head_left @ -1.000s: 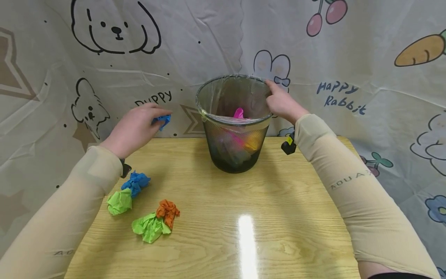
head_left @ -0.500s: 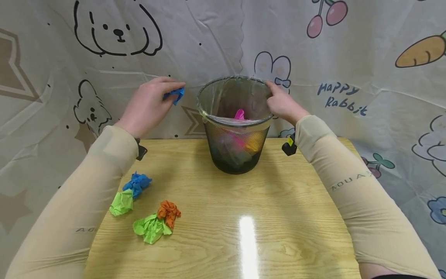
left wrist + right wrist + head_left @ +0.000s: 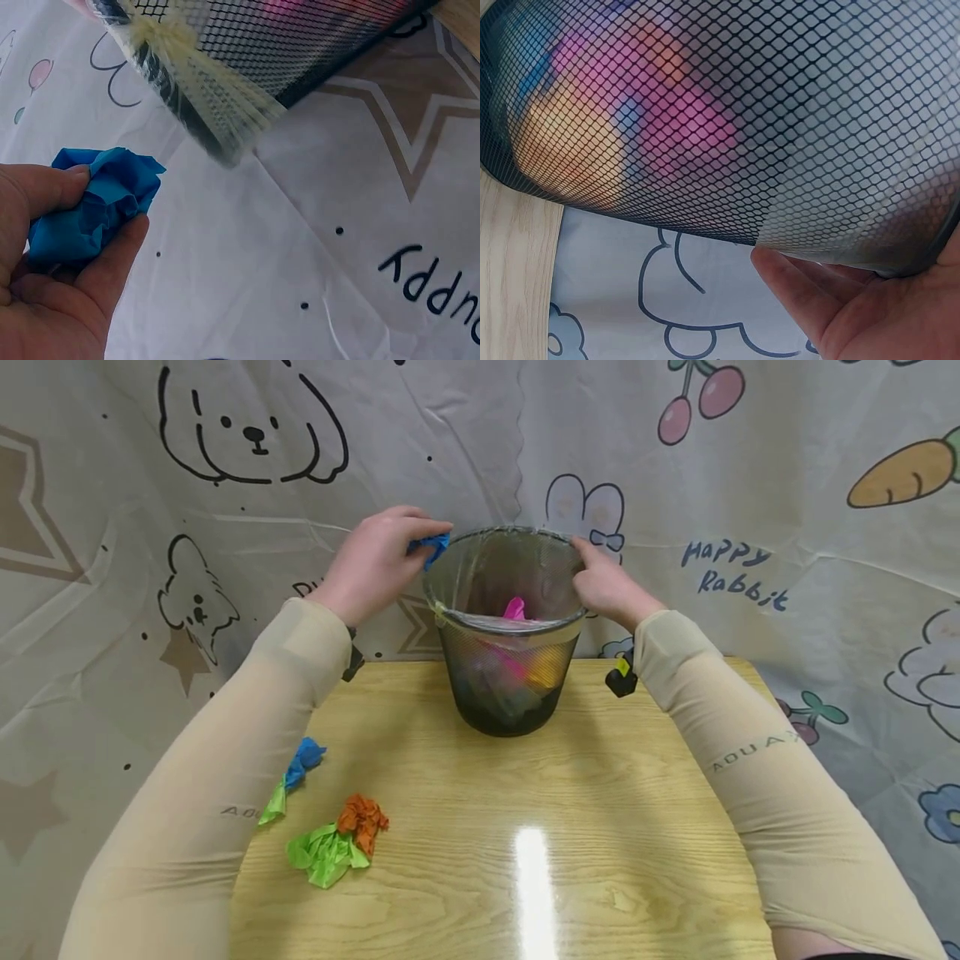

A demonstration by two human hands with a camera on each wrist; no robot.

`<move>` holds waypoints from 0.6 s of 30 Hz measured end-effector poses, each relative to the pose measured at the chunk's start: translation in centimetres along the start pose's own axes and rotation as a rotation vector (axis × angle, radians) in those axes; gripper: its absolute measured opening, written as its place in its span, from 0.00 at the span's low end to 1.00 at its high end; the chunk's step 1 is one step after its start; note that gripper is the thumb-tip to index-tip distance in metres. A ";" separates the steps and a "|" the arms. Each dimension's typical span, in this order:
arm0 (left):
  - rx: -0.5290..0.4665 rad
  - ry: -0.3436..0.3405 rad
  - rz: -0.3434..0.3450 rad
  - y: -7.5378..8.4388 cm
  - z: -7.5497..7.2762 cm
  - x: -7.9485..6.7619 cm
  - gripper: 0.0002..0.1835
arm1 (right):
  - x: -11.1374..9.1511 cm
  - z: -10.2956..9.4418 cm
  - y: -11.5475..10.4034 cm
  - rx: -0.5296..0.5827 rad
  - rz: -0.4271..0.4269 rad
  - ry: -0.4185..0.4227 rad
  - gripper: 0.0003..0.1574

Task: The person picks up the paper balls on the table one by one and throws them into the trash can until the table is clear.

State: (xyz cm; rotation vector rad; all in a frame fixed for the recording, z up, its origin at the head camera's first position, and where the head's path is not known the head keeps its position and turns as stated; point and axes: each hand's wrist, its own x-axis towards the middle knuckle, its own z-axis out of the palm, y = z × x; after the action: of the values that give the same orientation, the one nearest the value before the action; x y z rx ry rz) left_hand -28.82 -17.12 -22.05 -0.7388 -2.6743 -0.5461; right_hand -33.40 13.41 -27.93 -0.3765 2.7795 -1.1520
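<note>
My left hand [image 3: 375, 564] pinches a crumpled ball of blue paper [image 3: 112, 199] between thumb and fingers, at the left of a black mesh wastebasket [image 3: 459, 664]. In the left wrist view the paper is apart from the rim. A clear plastic liner [image 3: 225, 97] is folded over that rim, with a yellowish knotted part [image 3: 165, 34]. On the opposite side my right hand [image 3: 611, 581] holds the rim, index finger along the top. In the right wrist view, fingers [image 3: 795, 289] lie against the outer mesh. Pink paper [image 3: 514, 607] and other coloured pieces show inside the basket.
On the wooden table [image 3: 600, 827], at the left, lie a green paper ball [image 3: 324, 853] touching an orange one [image 3: 362, 820]. Another blue ball [image 3: 303, 762] and green ball [image 3: 275, 803] are partly hidden by my left forearm. A printed cloth [image 3: 765, 460] hangs behind.
My left hand has risen and moved right with the blue paper, up to the wastebasket's left rim. My right hand stays on the rim.
</note>
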 end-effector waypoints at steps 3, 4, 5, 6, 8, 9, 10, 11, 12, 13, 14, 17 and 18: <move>-0.032 0.001 0.002 0.3 0.4 0.6 0.19 | 0.0 0.0 -0.1 0.001 0.001 0.000 0.46; -0.044 -0.004 -0.004 0.4 0.5 0.8 0.19 | 0.0 0.0 -0.1 0.002 0.002 0.000 0.46; -0.056 -0.013 -0.012 0.5 0.7 1.0 0.19 | 0.0 0.0 -0.1 0.003 0.003 0.000 0.46; -0.066 -0.024 -0.021 0.6 0.8 1.2 0.20 | 0.0 0.0 -0.1 0.004 0.003 0.000 0.46; -0.081 -0.049 -0.035 0.8 1.3 1.6 0.20 | 0.0 0.0 -0.1 0.009 0.007 -0.001 0.46; -0.083 -0.063 -0.039 0.9 1.5 1.8 0.20 | 0.0 0.0 -0.1 0.010 0.008 -0.001 0.46; -0.080 -0.076 -0.040 1.0 1.7 1.9 0.20 | 0.0 0.0 -0.1 0.011 0.007 0.000 0.46; -0.076 -0.089 -0.041 1.1 1.9 2.1 0.20 | 0.0 0.1 -0.1 0.014 0.008 0.001 0.46; -0.067 -0.100 -0.037 1.2 2.2 2.3 0.20 | 0.0 0.1 0.0 0.016 0.010 0.000 0.46; -0.059 -0.109 -0.032 1.2 2.4 2.4 0.20 | 0.0 0.1 0.0 0.019 0.010 -0.001 0.46; -0.051 -0.117 -0.027 1.2 2.6 2.5 0.20 | 0.0 0.1 0.0 0.023 0.010 -0.002 0.46; -0.031 -0.148 -0.017 1.3 3.2 2.8 0.20 | 0.0 0.0 0.0 0.023 0.008 -0.004 0.46; -0.031 -0.157 -0.015 1.3 3.3 2.8 0.20 | 0.0 0.0 0.0 0.021 0.006 -0.004 0.46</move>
State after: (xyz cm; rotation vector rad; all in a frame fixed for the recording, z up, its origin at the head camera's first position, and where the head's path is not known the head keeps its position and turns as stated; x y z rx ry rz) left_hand -31.06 -13.40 -23.50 -0.8021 -2.8235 -0.5561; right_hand -33.41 13.37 -27.90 -0.3674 2.7611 -1.1764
